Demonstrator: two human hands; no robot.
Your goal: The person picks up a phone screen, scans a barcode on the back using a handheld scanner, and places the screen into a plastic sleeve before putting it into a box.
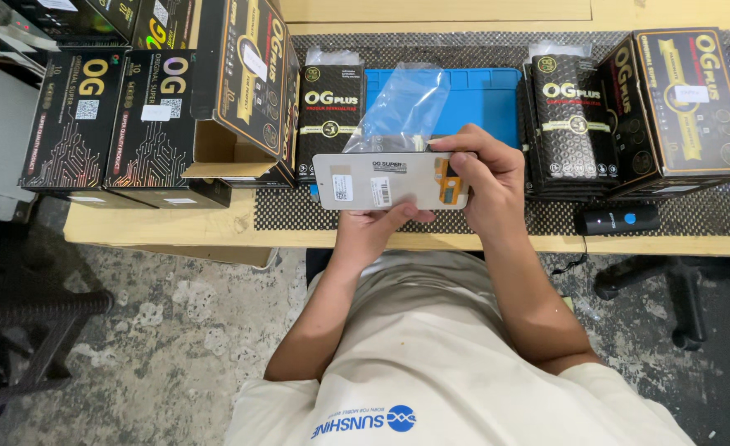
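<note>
Black-and-gold boxes [125, 120] line the far bench [175, 225] around a blue mat [480, 95], clearing the middle. There the left hand [377, 227] props the white panel [389, 180] from below; the right hand [489, 177] pinches its right end level beneath its clear bag [402, 103].

light: bright, even, diffuse overhead | shadows: soft, under the wooden table [166, 225] edge | glare: mild sheen on glossy boxes [249, 70] left of blue mat [480, 95] | focus: sharp centre | edges: slight wide-angle bend
</note>
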